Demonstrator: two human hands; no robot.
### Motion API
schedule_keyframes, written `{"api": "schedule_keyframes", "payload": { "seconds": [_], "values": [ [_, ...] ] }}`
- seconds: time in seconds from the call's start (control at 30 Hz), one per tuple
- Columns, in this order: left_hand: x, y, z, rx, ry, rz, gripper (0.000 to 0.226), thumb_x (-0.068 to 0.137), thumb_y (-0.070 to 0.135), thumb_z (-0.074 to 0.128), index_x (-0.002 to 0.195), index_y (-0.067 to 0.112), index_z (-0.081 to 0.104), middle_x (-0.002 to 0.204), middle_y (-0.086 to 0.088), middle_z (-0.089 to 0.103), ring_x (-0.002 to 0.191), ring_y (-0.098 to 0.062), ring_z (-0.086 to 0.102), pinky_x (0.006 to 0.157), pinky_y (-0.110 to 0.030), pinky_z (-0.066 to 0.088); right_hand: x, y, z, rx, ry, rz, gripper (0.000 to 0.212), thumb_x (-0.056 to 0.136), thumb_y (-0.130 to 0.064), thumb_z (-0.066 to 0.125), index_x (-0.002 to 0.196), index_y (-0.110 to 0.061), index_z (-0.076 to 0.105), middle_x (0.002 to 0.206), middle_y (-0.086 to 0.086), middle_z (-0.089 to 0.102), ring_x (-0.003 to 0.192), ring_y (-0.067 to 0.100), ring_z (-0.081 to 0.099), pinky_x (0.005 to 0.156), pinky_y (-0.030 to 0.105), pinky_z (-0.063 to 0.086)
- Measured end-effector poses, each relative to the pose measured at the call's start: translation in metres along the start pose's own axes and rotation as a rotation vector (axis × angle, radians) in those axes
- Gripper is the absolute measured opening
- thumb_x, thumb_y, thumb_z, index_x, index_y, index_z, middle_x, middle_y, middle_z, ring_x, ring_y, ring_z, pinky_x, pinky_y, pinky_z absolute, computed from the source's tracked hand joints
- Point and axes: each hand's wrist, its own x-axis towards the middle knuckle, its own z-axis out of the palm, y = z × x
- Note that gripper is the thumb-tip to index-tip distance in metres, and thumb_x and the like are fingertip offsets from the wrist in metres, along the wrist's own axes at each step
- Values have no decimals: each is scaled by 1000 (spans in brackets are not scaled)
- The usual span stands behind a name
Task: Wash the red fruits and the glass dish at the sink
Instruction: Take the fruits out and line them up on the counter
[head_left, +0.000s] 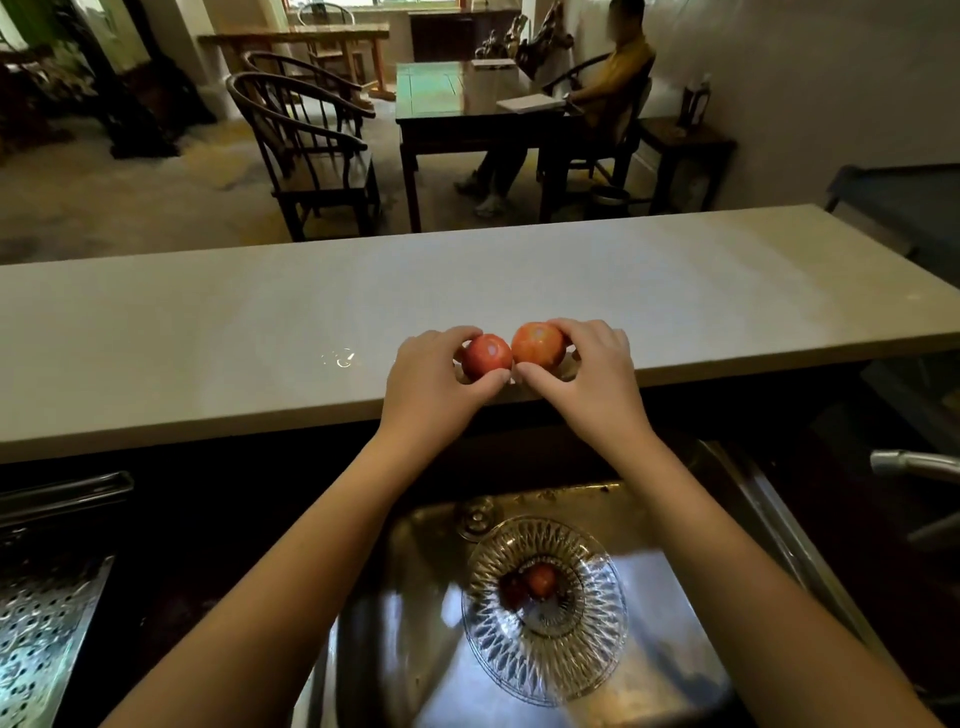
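Hands each gripping a red fruit, left hand, right hand, no legible writing

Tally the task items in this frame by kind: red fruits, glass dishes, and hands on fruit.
Red fruits: 4, namely left-held fruit, right-held fruit, brighter dish fruit and darker dish fruit, which is dim.
Glass dish: 1, the glass dish in the sink.
Hands on fruit: 2, left hand and right hand.
Total: 7
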Motion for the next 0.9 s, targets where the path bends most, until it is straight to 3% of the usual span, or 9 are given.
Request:
{"api": "schedule_keyframes", "payload": {
  "seconds": [0.1,0.37,0.63,0.9],
  "values": [
    [4,-1,3,9,18,0,48,80,44,65,121,19,60,113,-3,65,103,-19,55,90,-36,50,5,1,2,-25,-14,15,49,79,-44,66,121,-21,54,120,1,54,113,17,40,98,39,41],
    [3,-2,10,49,55,-18,51,82,49,61,124,20,57,117,-2,65,108,-21,54,96,-46,45,6,5,1,-15,-40,41,51,80,-46,63,123,-20,52,120,1,52,114,17,38,96,34,38],
    [3,-5,15,30,85,-26,50,84,46,61,125,19,56,117,-2,64,111,-21,52,98,-47,43,4,3,-4,-15,-48,27,52,80,-46,65,122,-18,52,121,2,53,115,17,39,99,39,41],
    [4,-4,17,70,87,-41,48,86,46,58,126,20,54,119,-2,62,113,-22,48,96,-38,35,8,4,-2,-43,-75,29,56,80,-49,64,125,-19,49,124,2,52,117,19,39,100,41,40]
  ]
}}
